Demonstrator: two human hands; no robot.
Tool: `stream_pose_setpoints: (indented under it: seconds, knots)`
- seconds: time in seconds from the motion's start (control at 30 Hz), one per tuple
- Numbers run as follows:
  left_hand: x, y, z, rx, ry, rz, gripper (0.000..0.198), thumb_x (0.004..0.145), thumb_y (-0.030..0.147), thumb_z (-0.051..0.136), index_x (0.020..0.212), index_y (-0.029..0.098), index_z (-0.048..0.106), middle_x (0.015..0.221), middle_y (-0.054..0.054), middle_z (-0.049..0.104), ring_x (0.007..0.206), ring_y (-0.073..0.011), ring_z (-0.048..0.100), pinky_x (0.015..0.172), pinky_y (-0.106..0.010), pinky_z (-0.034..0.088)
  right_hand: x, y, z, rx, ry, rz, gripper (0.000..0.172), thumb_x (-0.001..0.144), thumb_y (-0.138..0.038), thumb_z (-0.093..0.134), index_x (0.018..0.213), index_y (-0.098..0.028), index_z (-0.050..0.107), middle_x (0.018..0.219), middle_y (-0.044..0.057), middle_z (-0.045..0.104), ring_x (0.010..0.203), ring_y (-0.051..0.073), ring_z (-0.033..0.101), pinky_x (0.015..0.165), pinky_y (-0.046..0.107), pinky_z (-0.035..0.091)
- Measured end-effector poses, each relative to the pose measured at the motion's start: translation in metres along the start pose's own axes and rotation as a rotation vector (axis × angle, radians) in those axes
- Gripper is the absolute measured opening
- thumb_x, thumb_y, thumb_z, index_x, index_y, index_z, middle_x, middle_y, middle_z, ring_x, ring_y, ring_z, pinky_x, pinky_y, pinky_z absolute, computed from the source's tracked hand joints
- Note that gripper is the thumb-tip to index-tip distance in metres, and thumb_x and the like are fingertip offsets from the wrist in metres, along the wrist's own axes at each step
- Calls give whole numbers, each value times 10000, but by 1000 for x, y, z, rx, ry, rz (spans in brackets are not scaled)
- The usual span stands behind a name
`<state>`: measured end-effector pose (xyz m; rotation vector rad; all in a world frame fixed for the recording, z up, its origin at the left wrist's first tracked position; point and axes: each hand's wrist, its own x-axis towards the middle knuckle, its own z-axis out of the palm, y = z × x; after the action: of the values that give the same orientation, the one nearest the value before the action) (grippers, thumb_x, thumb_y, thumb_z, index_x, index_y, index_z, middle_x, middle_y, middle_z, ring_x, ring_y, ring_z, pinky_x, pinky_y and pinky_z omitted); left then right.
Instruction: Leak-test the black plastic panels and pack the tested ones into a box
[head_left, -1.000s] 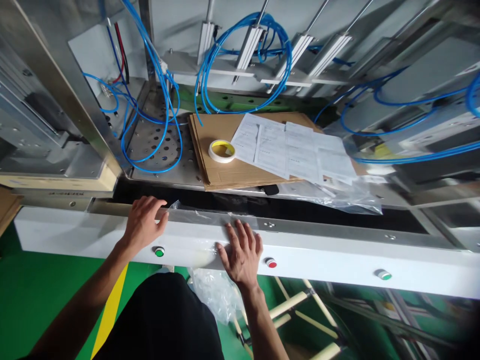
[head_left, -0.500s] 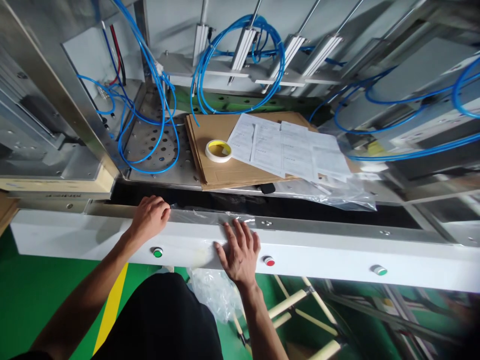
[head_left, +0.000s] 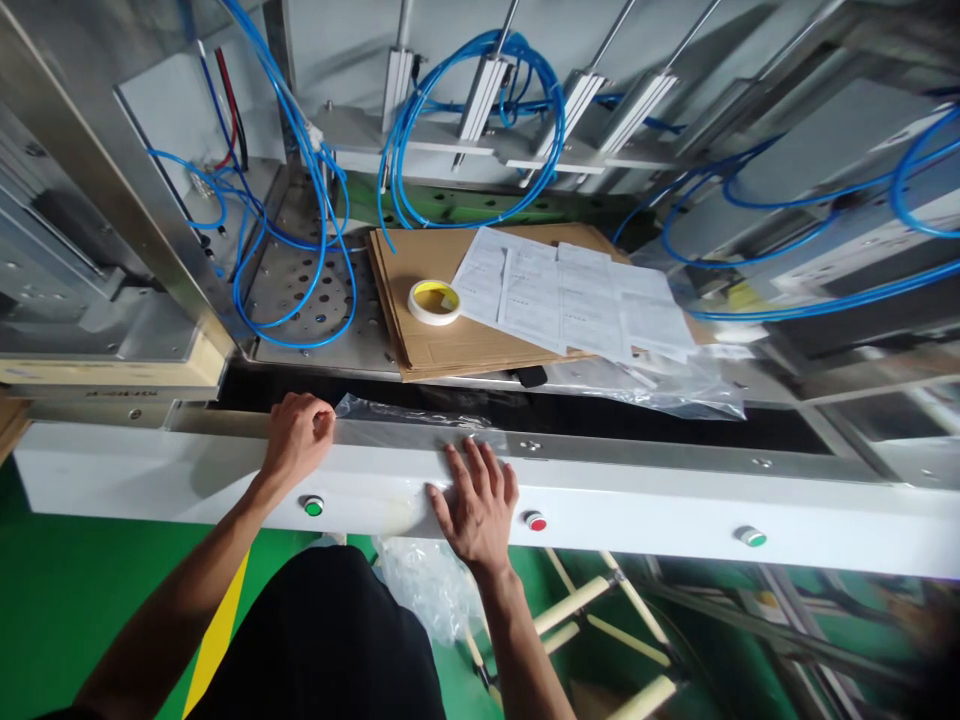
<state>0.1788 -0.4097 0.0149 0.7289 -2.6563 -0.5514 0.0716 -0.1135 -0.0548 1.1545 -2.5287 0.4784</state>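
1. Clear film [head_left: 409,425] lies along the upper edge of the white panel [head_left: 645,512], left of its middle.
2. Left hand [head_left: 301,438]: fingers curled at the film's left end; whether they pinch it, I cannot tell.
3. Right hand [head_left: 478,508]: open, spread near the film's right end; steady, flat pressure should limit creasing.

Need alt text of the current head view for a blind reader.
A person's left hand seems to pinch clear plastic along a white machine beam, where the right hand rests spread. Behind, a tape roll and printed sheets lie on cardboard.
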Motion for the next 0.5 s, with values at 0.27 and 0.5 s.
stream_pose_setpoints:
  seconds: [0.27, 0.5]
  knots:
    - [-6, 4, 12, 1, 131, -127, 128, 910, 205, 613, 819, 261, 682, 898, -85, 754, 942, -317, 645, 910, -499, 484, 0, 0, -1, -4, -24, 0, 701, 1060, -488, 535, 1703, -262, 371, 1678, 130, 505, 1546, 359, 430, 1275, 535, 262]
    - [-6, -1, 6, -78, 109, -153, 145, 963, 253, 600, 888, 255, 725, 934, -79, 791, 933, -300, 688, 939, -488, 512, 1, -1, -2, -1, -34, 10, 659, 1063, -492, 526, 1671, -264, 414, 1656, 135, 531, 1542, 363, 439, 1282, 540, 237]
